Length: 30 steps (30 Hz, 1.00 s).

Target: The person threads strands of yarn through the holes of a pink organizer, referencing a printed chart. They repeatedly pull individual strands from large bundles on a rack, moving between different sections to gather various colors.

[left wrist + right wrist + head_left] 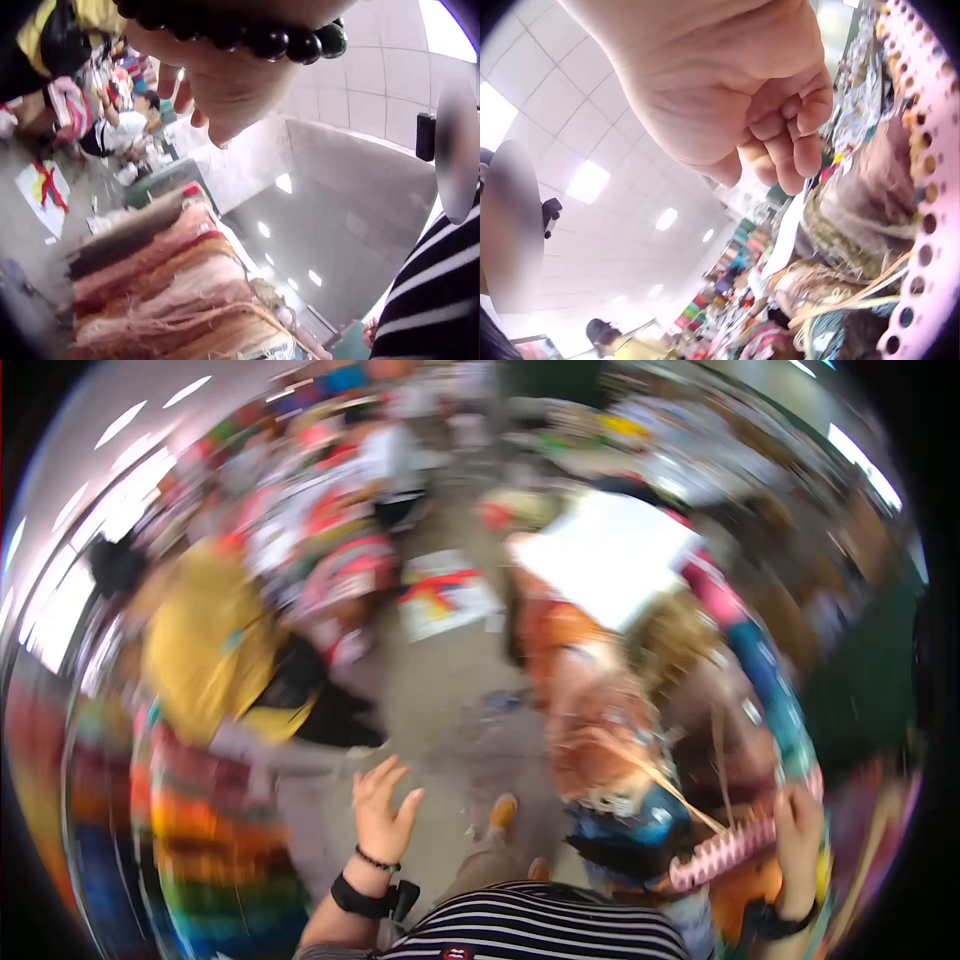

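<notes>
Head view: our left hand is hovering left of the fringed cloth pile, grip spread wide and holding nothing. Our right hand is sitting at the pile's lower right, by the pink perforated strip.

Left wrist: fingers are hanging relaxed above the pile.

Right wrist: fingers are curling in. We cannot tell whether they're gripping the strip.

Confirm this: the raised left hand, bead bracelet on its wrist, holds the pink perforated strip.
Not right. The left hand is raised, with the bead bracelet on its wrist, but its fingers are spread and hold nothing. The right hand holds the pink perforated strip. The head view shows this.
</notes>
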Each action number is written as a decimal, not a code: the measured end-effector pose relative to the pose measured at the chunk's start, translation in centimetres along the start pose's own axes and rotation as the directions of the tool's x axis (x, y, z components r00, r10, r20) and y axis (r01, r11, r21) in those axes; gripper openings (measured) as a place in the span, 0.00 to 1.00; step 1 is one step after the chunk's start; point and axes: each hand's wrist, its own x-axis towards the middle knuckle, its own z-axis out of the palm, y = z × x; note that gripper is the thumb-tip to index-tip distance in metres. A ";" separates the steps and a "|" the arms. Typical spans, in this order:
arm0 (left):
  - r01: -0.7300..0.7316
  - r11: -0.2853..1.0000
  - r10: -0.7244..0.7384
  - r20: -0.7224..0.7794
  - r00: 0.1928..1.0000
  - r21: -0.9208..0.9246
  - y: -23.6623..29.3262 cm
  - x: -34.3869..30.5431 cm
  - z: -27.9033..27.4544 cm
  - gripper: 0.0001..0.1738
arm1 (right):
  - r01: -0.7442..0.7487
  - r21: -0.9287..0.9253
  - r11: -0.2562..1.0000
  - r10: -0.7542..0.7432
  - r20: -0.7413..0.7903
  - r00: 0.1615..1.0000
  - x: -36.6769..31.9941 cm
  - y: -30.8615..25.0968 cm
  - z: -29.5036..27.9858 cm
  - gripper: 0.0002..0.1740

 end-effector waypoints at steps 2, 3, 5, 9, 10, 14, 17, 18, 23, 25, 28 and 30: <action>0.063 0.997 -0.056 -0.129 0.990 0.051 -0.7 -4.3 -5.7 0.20 | 0.214 -0.020 0.977 -0.212 0.067 0.975 1.1 0.9 2.2 0.11; 0.115 0.993 -0.106 -0.198 0.974 0.038 -1.0 -6.4 -8.7 0.20 | 0.139 0.106 0.985 -0.163 0.275 0.947 2.7 2.6 2.5 0.09; 0.190 0.975 -0.132 -0.378 0.916 0.119 -1.7 -10.9 -15.1 0.20 | 0.299 0.068 0.952 -0.291 0.512 0.808 2.4 -5.4 3.9 0.13; 0.383 0.923 -0.258 -0.678 0.688 0.038 -4.4 -21.2 -25.9 0.17 | 0.454 0.083 0.887 -0.406 0.610 0.681 1.6 -8.5 8.2 0.15; 0.464 0.880 -0.249 -0.734 0.632 0.101 -3.7 -23.8 -28.9 0.17 | 0.533 0.135 0.835 -0.497 0.601 0.627 0.7 -9.5 9.2 0.16; 0.718 0.679 -0.126 -0.940 0.317 0.151 -7.8 -39.3 -43.4 0.18 | 0.616 0.124 0.778 -0.511 0.696 0.505 -3.6 -15.2 13.6 0.19; 0.796 0.602 -0.083 -0.987 0.139 0.062 -8.6 -49.0 -52.8 0.21 | 0.716 0.024 0.697 -0.515 0.712 0.477 -8.8 -18.4 16.0 0.19; 0.860 0.506 -0.029 -0.995 0.098 0.070 -8.7 -52.0 -55.8 0.23 | 0.738 -0.022 0.674 -0.502 0.719 0.480 -11.2 -19.4 16.7 0.19; 0.943 0.333 0.127 -0.992 -0.026 0.017 -11.4 -65.2 -70.9 0.24 | 0.444 0.359 0.821 -0.554 0.689 0.467 -22.9 -19.1 24.1 0.19; 0.930 0.367 0.148 -0.988 -0.051 0.007 -12.2 -69.0 -75.4 0.22 | 0.469 0.325 0.821 -0.544 0.694 0.471 -28.4 -19.8 26.1 0.17; 0.935 0.353 0.137 -0.987 -0.083 -0.029 -13.2 -73.5 -81.4 0.19 | 0.419 0.349 0.838 -0.525 0.725 0.446 -34.6 -20.2 29.6 0.14; 0.930 0.352 0.097 -0.985 -0.142 -0.100 -13.6 -75.5 -84.0 0.17 | 0.473 0.337 0.814 -0.536 0.749 0.389 -37.4 -21.2 30.8 0.14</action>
